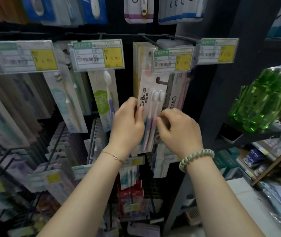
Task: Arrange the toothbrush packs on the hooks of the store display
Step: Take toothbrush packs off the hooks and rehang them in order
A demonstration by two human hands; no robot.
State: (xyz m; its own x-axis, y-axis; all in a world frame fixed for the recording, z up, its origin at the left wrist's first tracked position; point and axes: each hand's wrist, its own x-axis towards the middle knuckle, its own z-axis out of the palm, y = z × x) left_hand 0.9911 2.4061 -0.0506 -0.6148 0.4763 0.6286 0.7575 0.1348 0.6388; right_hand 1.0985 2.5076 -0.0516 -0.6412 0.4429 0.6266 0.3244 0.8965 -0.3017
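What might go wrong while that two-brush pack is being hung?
The price tag overlaps the top of the twin pack, so lining it up to hang may be fiddly. The left hand and right hand pinch only its edges, so it might slip. The hung packs behind could get knocked askew.

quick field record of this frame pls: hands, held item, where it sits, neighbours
left hand: grips the left edge of the twin toothbrush pack
right hand: pinches the pack's right edge
pack pose: upright, slightly tilted, top edge just under a price tag
on hook: cannot tell, the tag hides the top
left neighbour: pack with purple-handled toothbrush, hanging
right side: green bottles on a shelf
wrists: thin chain on left, bead bracelet on right
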